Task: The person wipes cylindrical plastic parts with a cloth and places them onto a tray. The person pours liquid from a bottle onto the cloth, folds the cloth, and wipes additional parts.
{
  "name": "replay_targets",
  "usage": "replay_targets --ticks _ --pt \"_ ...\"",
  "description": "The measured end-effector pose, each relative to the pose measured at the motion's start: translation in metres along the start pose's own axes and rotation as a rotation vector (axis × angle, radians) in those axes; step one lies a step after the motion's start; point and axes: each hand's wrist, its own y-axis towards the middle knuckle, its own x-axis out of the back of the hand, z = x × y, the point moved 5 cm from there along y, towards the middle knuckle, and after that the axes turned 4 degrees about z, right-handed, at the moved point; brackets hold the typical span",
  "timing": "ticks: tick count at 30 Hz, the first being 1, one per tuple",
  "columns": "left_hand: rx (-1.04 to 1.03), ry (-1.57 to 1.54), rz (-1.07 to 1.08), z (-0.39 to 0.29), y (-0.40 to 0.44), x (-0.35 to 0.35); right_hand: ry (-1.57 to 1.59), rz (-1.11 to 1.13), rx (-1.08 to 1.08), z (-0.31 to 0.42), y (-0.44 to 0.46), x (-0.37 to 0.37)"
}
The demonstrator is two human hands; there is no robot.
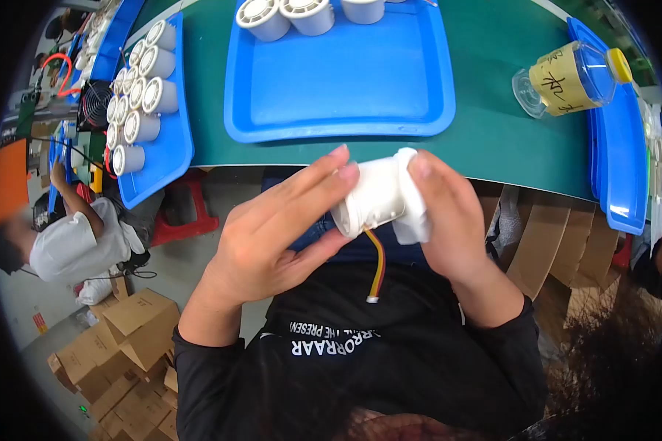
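A small white cylindrical housing [376, 192] is held tilted between my hands, just in front of the table edge. My left hand [261, 235] grips its left end, thumb below and fingers above. On the other end, my right hand [452, 217] presses a folded white cloth [413, 202] against the housing, its thumb and fingers pinched round it. A short cable [379, 266] of yellow, red and dark wires hangs from the underside and ends in a small white plug [373, 299]. The end faces of the housing are mostly hidden.
Ahead lies a blue tray [338, 131] with several white housings [307, 15] at its far side. More stand in a left blue tray [171, 158]. At right are a yellow-capped bottle [566, 79] and stacked blue trays [625, 198]. Cardboard boxes [136, 323] and a seated co-worker [81, 239] are left.
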Motion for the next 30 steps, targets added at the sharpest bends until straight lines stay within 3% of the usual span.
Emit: replay_targets --ticks 1,4,7,11,13,16,19,22,24,27,30 --pt "-0.022 -0.009 0.004 0.000 0.003 0.000 0.228 0.018 -0.095 -0.003 0.007 0.005" --pt "-0.035 -0.083 -0.008 0.000 0.008 0.000 0.492 0.128 -0.129 0.002 0.010 0.021" --pt "0.021 -0.200 -0.041 0.003 0.014 -0.004 0.650 -0.005 -0.029 0.010 0.014 0.034" --pt "0.022 -0.197 0.002 0.005 0.030 -0.009 0.531 0.074 0.108 0.036 0.011 0.057" --pt "0.027 -0.205 0.024 0.008 0.038 -0.013 0.498 -0.105 0.187 0.044 0.007 0.064" --pt "0.048 -0.230 0.049 0.010 0.051 -0.021 -0.038 -0.176 0.295 0.058 0.003 0.081" --pt "0.081 -0.285 0.051 0.011 0.066 -0.024 -0.902 -0.159 0.786 0.072 -0.008 0.067" --pt "0.130 -0.413 -0.019 0.012 0.075 -0.021 -1.171 0.017 0.924 0.083 -0.003 0.046" --pt "0.121 -0.255 0.038 0.016 0.085 -0.013 -1.048 -0.046 0.791 0.078 0.012 0.073" --pt "0.030 0.056 0.043 0.023 0.111 -0.006 -0.450 -0.126 0.483 0.071 0.016 0.098" --pt "-0.046 0.411 0.082 0.023 0.151 -0.006 -0.547 -0.122 0.489 0.074 0.015 0.096"
